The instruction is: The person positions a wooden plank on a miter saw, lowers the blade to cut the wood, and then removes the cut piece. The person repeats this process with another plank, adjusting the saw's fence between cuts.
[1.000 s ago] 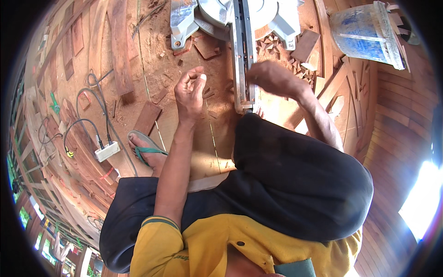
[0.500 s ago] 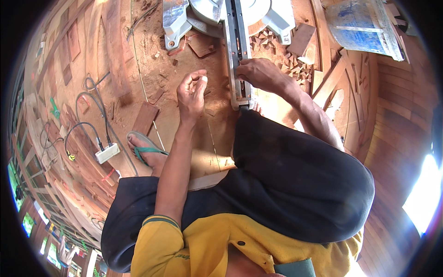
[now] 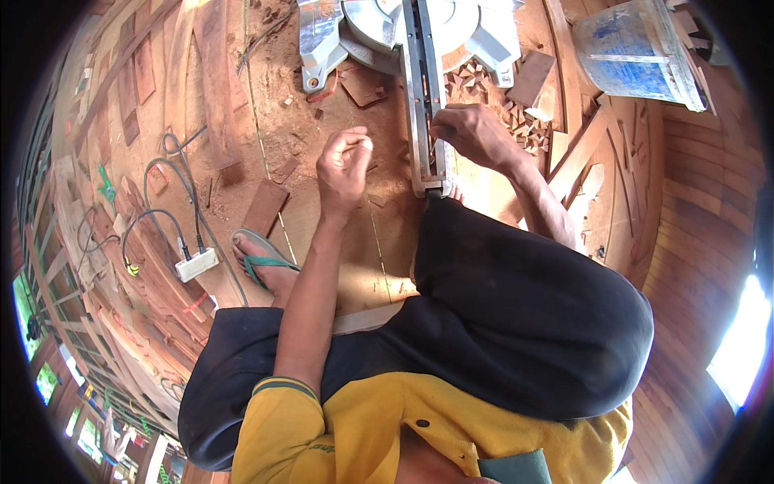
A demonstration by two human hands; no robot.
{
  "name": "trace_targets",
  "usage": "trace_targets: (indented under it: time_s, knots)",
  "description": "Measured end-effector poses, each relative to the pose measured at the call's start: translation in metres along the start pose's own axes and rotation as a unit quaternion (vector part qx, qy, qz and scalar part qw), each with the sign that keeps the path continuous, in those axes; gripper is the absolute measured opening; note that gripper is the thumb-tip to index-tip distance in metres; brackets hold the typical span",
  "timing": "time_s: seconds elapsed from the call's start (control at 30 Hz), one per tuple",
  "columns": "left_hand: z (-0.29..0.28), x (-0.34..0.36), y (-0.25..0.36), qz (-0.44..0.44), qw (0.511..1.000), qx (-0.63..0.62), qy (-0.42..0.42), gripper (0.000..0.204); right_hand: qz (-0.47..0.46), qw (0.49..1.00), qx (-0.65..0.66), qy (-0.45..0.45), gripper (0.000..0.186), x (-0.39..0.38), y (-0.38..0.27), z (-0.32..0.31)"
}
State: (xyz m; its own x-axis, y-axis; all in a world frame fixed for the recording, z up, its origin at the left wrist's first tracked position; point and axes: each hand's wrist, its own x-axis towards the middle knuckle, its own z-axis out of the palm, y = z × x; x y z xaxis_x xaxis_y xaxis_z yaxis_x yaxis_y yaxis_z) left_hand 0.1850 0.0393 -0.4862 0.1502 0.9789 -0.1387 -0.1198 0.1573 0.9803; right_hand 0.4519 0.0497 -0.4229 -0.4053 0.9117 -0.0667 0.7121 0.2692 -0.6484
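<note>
A mitre saw (image 3: pixel 367 32) with a silver base stands on the floor ahead, its long slotted metal bar (image 3: pixel 423 105) reaching toward my knee. Beside the bar, on its left, my left hand (image 3: pixel 345 169) is raised with curled fingers pressed toward the thumb. Whatever it may hold is hidden. My right hand (image 3: pixel 476 133) comes from the right, with bent fingers gathered at the bar's right edge. I cannot make out anything small between those fingertips, and contact with the bar is unclear.
Small triangular wood offcuts (image 3: pixel 528 133) lie right of the saw, near a blue-and-white bucket (image 3: pixel 633 56). A white power strip (image 3: pixel 197 264) with black cables is at left, among long wooden boards (image 3: pixel 216 89). My sandalled foot (image 3: pixel 266 262) rests by a short board (image 3: pixel 264 207).
The whole view has shifted slightly, so the scene sits farther right. Relative to the bar, my right fingertips have drawn a little to the right. My left hand stays curled beside it.
</note>
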Motion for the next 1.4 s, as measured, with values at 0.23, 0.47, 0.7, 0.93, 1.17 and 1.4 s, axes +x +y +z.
trace_targets:
  time_s: [0.23, 0.47, 0.7, 0.93, 1.17, 1.4]
  knots:
    - [0.05, 0.002, 0.007, 0.268, 0.854, 0.419, -0.152, 0.032, 0.061, 0.992, -0.03, 0.103, 0.016, -0.02, -0.001, 0.0]
    - [0.068, 0.005, 0.004, 0.272, 0.8, 0.498, -0.197, 0.026, 0.135, 0.982, 0.002, 0.134, 0.014, -0.045, 0.001, -0.004]
    - [0.068, 0.012, 0.002, 0.286, 0.799, 0.487, -0.206, 0.017, 0.12, 0.98, 0.019, 0.155, 0.017, -0.058, 0.008, 0.0]
    - [0.065, 0.034, 0.01, 0.292, 0.778, 0.478, -0.285, 0.013, 0.125, 0.978, 0.026, 0.165, 0.017, -0.065, 0.012, 0.007]
    - [0.066, 0.038, 0.013, 0.323, 0.748, 0.496, -0.301, 0.015, 0.12, 0.976, 0.044, 0.178, 0.016, -0.073, 0.004, 0.018]
    - [0.061, 0.043, 0.014, 0.306, 0.771, 0.468, -0.307, 0.016, 0.092, 0.975, 0.04, 0.201, 0.011, -0.092, -0.022, 0.057]
